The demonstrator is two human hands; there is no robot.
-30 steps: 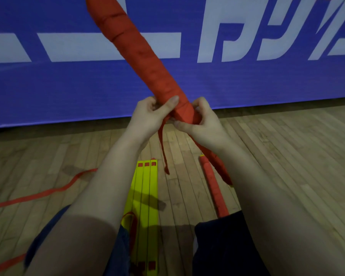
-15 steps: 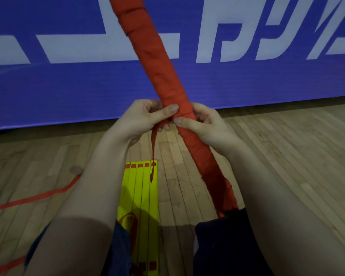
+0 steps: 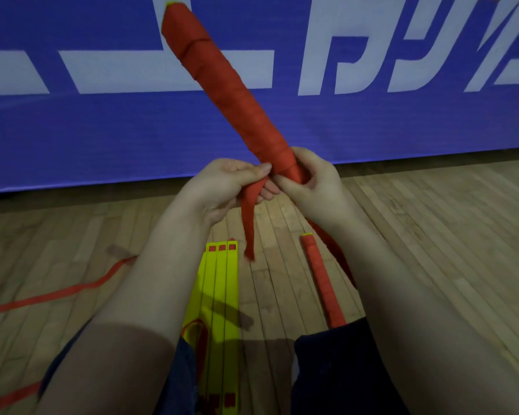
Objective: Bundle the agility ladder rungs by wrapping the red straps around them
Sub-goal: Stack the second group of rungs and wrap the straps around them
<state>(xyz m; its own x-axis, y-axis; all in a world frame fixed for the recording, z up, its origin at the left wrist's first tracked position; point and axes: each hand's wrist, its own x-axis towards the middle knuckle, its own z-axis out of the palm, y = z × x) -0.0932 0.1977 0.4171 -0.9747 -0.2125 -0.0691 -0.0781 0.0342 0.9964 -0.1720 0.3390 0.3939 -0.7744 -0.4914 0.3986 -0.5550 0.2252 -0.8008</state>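
A long bundle of rungs wrapped in red strap (image 3: 225,88) slants from my hands up to the upper left, a bit of yellow showing at its top end. My right hand (image 3: 315,184) grips the bundle's lower end. My left hand (image 3: 231,181) pinches the loose red strap end (image 3: 249,223), which hangs down from the thumb. On the floor between my knees lie several bare yellow rungs (image 3: 219,289) side by side. A second, thinner red-wrapped bundle (image 3: 321,280) lies on the floor to their right.
A blue banner (image 3: 102,130) with white lettering stands along the far side. The floor is wooden planks (image 3: 432,235). A loose red strap (image 3: 57,295) trails over the floor at the left. My dark-trousered knees (image 3: 336,369) fill the bottom.
The bundle's top has swung back to the left and its lower end has risen off my right knee, uncovering the thinner bundle on the floor. My left hand has pulled the strap end leftward.
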